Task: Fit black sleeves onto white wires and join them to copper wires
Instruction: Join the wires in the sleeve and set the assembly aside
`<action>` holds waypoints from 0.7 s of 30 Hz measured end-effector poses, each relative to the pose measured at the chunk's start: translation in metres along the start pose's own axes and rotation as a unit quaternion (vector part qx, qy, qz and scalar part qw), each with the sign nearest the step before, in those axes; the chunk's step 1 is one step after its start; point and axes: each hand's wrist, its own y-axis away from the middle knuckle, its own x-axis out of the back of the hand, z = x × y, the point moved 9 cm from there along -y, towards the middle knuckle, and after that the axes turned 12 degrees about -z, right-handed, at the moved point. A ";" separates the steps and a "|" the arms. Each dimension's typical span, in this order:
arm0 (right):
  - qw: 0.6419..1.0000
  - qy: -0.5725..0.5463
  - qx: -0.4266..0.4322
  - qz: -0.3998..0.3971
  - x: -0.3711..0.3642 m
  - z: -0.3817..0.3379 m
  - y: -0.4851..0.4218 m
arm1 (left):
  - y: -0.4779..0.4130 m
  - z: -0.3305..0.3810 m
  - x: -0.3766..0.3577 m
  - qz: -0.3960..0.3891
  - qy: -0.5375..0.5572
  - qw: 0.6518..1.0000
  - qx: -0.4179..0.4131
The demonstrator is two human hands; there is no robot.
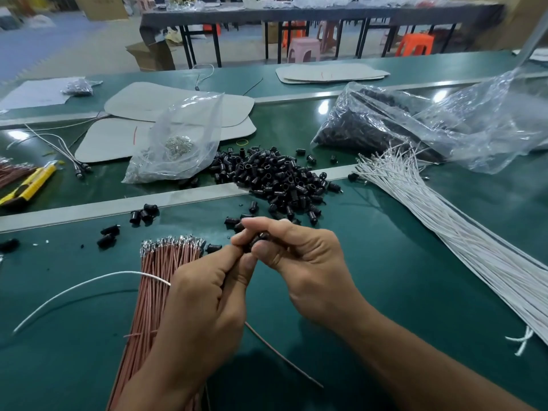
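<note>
Grip: a black sleeve [258, 236] was pinched between thumb and forefingers of the right hand [302, 256], just above the green table [400, 307]. The left hand [207, 292] was closed round wire ends right against the sleeve. Whether the wire tip was already inside could not be told; the join was hidden by fingers.

From the left hand a white wire [124, 273] was seen arcing away to the left and down to the table. A single copper wire [281, 355] trailed toward the near edge from under that hand.

Handling, as judged: the sleeve is light, small, probably smooth and easily dropped or rolled, so it is best pinched across its body with the mouth left free. The wires are thin and springy and likely to buckle if pushed from far back, so they are best held close to the tip.

Further out: a copper-wire bundle [154, 280] lay under the left hand, terminals pointing away. A heap of loose sleeves [281, 179] sat beyond the hands, and a white-wire bundle [444, 226] was fanned along the right. A small clear bag [181, 140] of metal parts, a large bag [385, 120] of dark parts and a yellow cutter [29, 185] were noted farther off.
</note>
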 end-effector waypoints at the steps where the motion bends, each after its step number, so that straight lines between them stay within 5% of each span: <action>1: 1.000 -0.008 0.004 0.007 0.000 0.001 0.000 | 0.001 0.001 0.002 0.010 -0.023 1.000 0.000; 7: 0.999 -0.022 0.025 0.029 0.007 -0.006 -0.002 | -0.002 0.005 0.002 0.012 -0.080 0.997 -0.018; 11: 0.964 -0.189 0.025 0.186 0.068 -0.014 -0.006 | -0.003 -0.003 -0.001 0.000 -0.132 0.991 -0.001; 13: 0.953 -0.251 -0.025 0.169 0.060 -0.001 -0.008 | -0.003 0.001 -0.003 0.016 -0.136 0.991 -0.004; 17: 0.977 -0.178 -0.110 0.053 0.017 0.004 -0.009 | -0.005 0.011 -0.016 -0.006 -0.138 0.990 -0.034; 21: 0.972 -0.161 -0.033 0.168 0.098 -0.064 -0.015 | 0.000 -0.005 -0.025 -0.061 -0.144 0.987 -0.031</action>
